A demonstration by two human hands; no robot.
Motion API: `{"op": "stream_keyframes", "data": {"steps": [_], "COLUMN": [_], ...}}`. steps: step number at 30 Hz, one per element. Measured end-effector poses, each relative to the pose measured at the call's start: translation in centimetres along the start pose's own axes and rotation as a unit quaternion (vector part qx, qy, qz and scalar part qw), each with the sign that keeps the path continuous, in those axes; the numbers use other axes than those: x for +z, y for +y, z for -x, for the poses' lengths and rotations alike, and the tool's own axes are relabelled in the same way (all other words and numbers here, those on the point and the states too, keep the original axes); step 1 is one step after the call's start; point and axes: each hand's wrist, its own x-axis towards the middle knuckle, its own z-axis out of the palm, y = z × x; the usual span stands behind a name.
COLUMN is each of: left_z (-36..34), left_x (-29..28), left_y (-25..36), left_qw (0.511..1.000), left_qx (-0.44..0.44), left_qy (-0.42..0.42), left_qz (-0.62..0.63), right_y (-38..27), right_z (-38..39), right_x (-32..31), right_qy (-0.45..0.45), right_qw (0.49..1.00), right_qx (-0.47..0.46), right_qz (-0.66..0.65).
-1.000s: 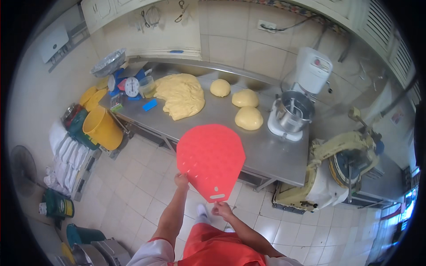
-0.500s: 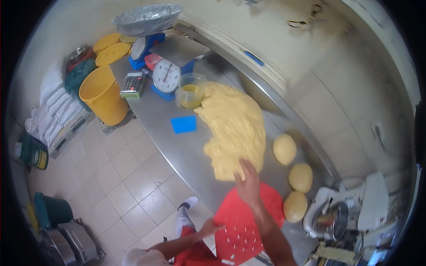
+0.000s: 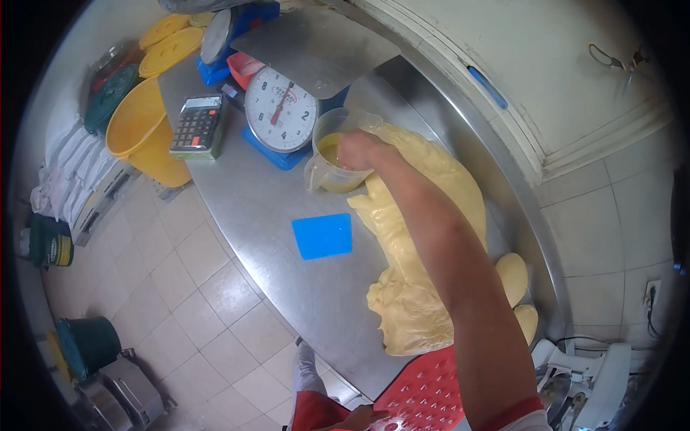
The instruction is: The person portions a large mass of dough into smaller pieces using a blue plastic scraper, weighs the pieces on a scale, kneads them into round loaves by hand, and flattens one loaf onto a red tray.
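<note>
My right hand [image 3: 357, 150] reaches down into a clear plastic jug [image 3: 343, 179] that holds yellow liquid; the jug hides its fingertips. Beneath my right forearm a large, glossy slab of yellow dough [image 3: 410, 251] spreads over the steel table. At the lower edge, beside a red studded sheet [image 3: 424, 388], is my left hand [image 3: 361, 416], only partly in view, its fingers unclear. A blue dough scraper [image 3: 322, 236] lies flat left of the dough. Rounded dough pieces [image 3: 512, 279] sit at the table's right, partly behind my arm.
Past the jug stand a dial scale [image 3: 280, 115] with a metal plate and a calculator [image 3: 196, 129]. A yellow bucket [image 3: 144, 136] is left of the steel table [image 3: 244, 194]. A white machine [image 3: 596, 381] stands lower right. Scissors [image 3: 618, 61] hang on the wall.
My right hand has moved from the near end of the dough, up and left, into the jug. My view has shifted closer to the jug. The left hand is lower in the picture.
</note>
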Motion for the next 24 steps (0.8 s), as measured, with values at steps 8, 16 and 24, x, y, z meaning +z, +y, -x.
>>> {"op": "stream_keyframes", "data": {"steps": [8,16,24], "left_z": [2.0,0.2,0.1], "left_x": [0.2,0.6,0.8], "left_y": [3.0,8.3,8.7], "left_qw": [0.990,0.942,0.969], "left_qx": [0.068,-0.035,-0.073], "left_qy": [0.048,0.295,0.236], "left_qz": [-0.114,0.156,0.030], "right_y": [2.3,-9.9,7.6], "right_z": [11.0,56.8,55.9], "right_x": [2.3,43.5,41.5], "right_qy": [0.428,0.210,0.269], "right_qw": [0.728,0.898,0.810], "right_qx": [-0.051,0.335,0.506], "right_qz": [-0.534,-0.192,-0.127]}}
